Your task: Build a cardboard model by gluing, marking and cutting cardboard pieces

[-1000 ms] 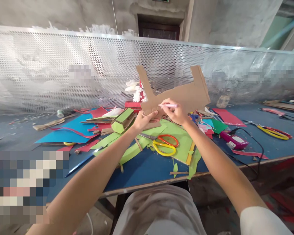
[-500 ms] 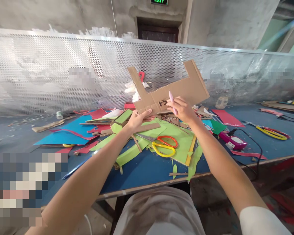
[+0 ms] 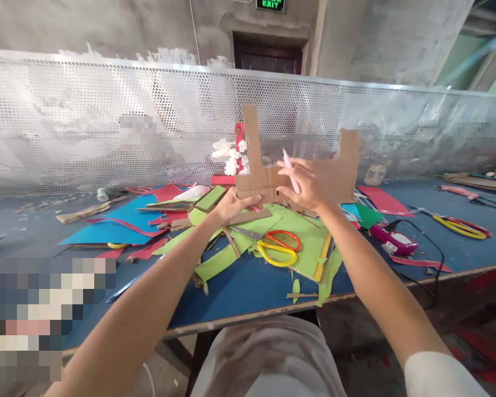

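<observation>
My left hand (image 3: pixel 237 205) grips the lower left corner of a brown cardboard piece (image 3: pixel 328 179), thumb on the near face. The cardboard is held up above the table, with an upright arm at each end. In front of it, my right hand (image 3: pixel 303 182) holds a pale pink pen (image 3: pixel 291 171) between the fingers, tip pointing up. The right hand covers part of the cardboard's middle. Below both hands, scissors (image 3: pixel 279 248) with red and yellow handles lie on green paper (image 3: pixel 308 234).
Blue card (image 3: pixel 116 220) and red scraps (image 3: pixel 165 193) lie to the left. At right are a magenta power strip (image 3: pixel 398 241) with a black cable, red-yellow pliers (image 3: pixel 458 223) and red paper (image 3: pixel 384 198). A perforated metal panel (image 3: pixel 86 121) stands behind the blue table (image 3: pixel 215 306).
The cardboard has turned clockwise, its right end dropping and its left arm now upright. The printed mark on it is no longer visible. Both hands keep their hold.
</observation>
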`<state>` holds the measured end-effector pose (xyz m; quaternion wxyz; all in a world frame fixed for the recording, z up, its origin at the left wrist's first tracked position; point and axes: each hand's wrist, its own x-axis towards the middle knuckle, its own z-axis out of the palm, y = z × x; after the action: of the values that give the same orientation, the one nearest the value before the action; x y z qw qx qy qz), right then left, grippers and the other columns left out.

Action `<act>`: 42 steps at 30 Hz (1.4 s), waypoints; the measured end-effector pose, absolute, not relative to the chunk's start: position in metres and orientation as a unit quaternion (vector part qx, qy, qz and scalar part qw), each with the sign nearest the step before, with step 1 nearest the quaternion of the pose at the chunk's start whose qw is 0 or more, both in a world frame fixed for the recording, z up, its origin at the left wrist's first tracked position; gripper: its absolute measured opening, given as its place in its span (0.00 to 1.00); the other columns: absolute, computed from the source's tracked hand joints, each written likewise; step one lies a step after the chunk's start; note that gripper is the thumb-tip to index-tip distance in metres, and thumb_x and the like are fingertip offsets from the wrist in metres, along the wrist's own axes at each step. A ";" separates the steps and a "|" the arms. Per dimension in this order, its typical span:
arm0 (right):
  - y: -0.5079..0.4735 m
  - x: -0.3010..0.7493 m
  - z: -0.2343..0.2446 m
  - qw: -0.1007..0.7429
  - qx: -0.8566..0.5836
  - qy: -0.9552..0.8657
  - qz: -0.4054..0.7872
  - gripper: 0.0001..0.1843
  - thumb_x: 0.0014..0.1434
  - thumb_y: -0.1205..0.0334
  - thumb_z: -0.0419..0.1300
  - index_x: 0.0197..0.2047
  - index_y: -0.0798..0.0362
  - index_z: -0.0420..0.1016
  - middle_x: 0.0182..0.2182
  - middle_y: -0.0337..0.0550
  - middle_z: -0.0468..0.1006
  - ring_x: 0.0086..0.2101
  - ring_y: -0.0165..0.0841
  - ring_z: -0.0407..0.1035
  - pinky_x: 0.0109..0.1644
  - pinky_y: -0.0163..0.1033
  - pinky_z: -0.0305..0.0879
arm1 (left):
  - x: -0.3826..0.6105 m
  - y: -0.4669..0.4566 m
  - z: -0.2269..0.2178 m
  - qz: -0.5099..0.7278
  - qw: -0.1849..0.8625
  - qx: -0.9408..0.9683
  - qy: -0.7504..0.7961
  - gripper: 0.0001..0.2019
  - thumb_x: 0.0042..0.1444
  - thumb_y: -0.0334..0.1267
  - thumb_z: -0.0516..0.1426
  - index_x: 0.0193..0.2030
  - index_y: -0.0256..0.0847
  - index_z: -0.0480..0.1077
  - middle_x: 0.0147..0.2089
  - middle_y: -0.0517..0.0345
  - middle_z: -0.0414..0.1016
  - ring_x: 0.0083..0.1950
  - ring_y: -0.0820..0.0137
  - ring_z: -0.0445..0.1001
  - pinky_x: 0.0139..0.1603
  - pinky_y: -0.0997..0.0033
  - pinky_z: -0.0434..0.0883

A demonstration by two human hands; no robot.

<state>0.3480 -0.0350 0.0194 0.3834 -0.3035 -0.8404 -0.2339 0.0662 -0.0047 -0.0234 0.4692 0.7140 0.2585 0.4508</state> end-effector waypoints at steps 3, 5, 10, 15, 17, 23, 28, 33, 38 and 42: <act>-0.045 0.346 0.028 0.381 -0.332 -0.839 -0.204 0.18 0.72 0.48 0.71 0.60 0.43 0.78 0.67 0.52 0.83 0.69 0.56 0.71 0.77 0.67 0.59 | 0.064 -0.004 -0.025 0.427 0.450 0.742 0.255 0.32 0.50 0.64 0.78 0.42 0.33 0.85 0.37 0.40 0.90 0.34 0.61 0.88 0.41 0.62 0.87; -0.046 0.346 0.034 0.348 -0.351 -0.850 -0.183 0.20 0.68 0.52 0.75 0.58 0.44 0.76 0.63 0.51 0.84 0.65 0.55 0.75 0.77 0.67 0.59 | 0.063 -0.003 -0.026 0.425 0.445 0.747 0.251 0.31 0.52 0.63 0.77 0.43 0.34 0.85 0.37 0.40 0.90 0.34 0.61 0.88 0.42 0.62 0.87; -0.028 0.345 0.063 0.263 -0.408 -0.865 -0.131 0.28 0.59 0.56 0.81 0.58 0.45 0.74 0.47 0.45 0.83 0.46 0.47 0.78 0.59 0.55 0.69 | 0.060 -0.002 -0.026 0.429 0.439 0.748 0.251 0.31 0.53 0.63 0.77 0.47 0.34 0.85 0.38 0.41 0.90 0.36 0.59 0.89 0.42 0.60 0.88; -0.009 0.336 0.096 0.152 -0.429 -0.890 -0.035 0.31 0.51 0.55 0.85 0.48 0.45 0.71 0.33 0.37 0.76 0.32 0.37 0.69 0.36 0.44 0.59 | 0.057 0.002 -0.027 0.421 0.436 0.751 0.262 0.32 0.50 0.66 0.77 0.42 0.35 0.86 0.39 0.40 0.90 0.35 0.59 0.89 0.44 0.59 0.89; -0.005 0.331 0.101 0.147 -0.425 -0.893 -0.028 0.33 0.47 0.54 0.86 0.45 0.45 0.69 0.32 0.37 0.76 0.32 0.37 0.68 0.35 0.44 0.57 | 0.056 0.003 -0.027 0.423 0.435 0.750 0.263 0.31 0.51 0.65 0.77 0.42 0.35 0.86 0.39 0.39 0.90 0.35 0.59 0.89 0.44 0.58 0.89; 0.008 0.318 0.096 0.146 -0.376 -0.915 -0.030 0.34 0.46 0.51 0.86 0.48 0.44 0.71 0.31 0.37 0.76 0.31 0.37 0.68 0.34 0.45 0.56 | 0.057 0.000 -0.029 0.434 0.461 0.725 0.271 0.33 0.48 0.64 0.79 0.44 0.34 0.85 0.38 0.41 0.90 0.34 0.59 0.88 0.42 0.57 0.88; 0.017 0.313 0.090 0.130 -0.374 -0.918 -0.012 0.35 0.45 0.57 0.86 0.50 0.45 0.72 0.33 0.39 0.78 0.33 0.40 0.69 0.36 0.46 0.58 | 0.058 0.002 -0.033 0.430 0.473 0.713 0.289 0.33 0.45 0.65 0.79 0.39 0.34 0.84 0.37 0.40 0.89 0.35 0.58 0.88 0.44 0.56 0.88; 0.019 0.315 0.090 0.126 -0.381 -0.916 -0.009 0.35 0.43 0.58 0.86 0.48 0.45 0.70 0.32 0.38 0.76 0.31 0.37 0.67 0.33 0.45 0.57 | 0.058 0.001 -0.030 0.423 0.479 0.712 0.291 0.33 0.44 0.65 0.80 0.41 0.34 0.85 0.37 0.40 0.89 0.35 0.57 0.88 0.44 0.56 0.88; 0.023 0.320 0.092 0.157 -0.362 -0.919 -0.002 0.35 0.44 0.51 0.87 0.47 0.45 0.72 0.31 0.37 0.74 0.31 0.37 0.67 0.33 0.45 0.57 | 0.059 -0.006 -0.024 0.427 0.478 0.717 0.275 0.33 0.48 0.63 0.79 0.46 0.34 0.84 0.38 0.42 0.89 0.35 0.59 0.88 0.45 0.56 0.87; 0.021 0.325 0.094 0.177 -0.391 -0.903 0.009 0.32 0.47 0.53 0.86 0.47 0.46 0.73 0.32 0.39 0.74 0.35 0.40 0.69 0.36 0.45 0.59 | 0.056 -0.004 -0.028 0.425 0.467 0.733 0.253 0.31 0.52 0.63 0.77 0.44 0.34 0.85 0.40 0.41 0.90 0.38 0.58 0.88 0.47 0.57 0.85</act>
<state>0.3251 0.0215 0.0939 0.1771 -0.3909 -0.9032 0.0095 0.0557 -0.0036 -0.0278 0.4667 0.7333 0.2533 0.4246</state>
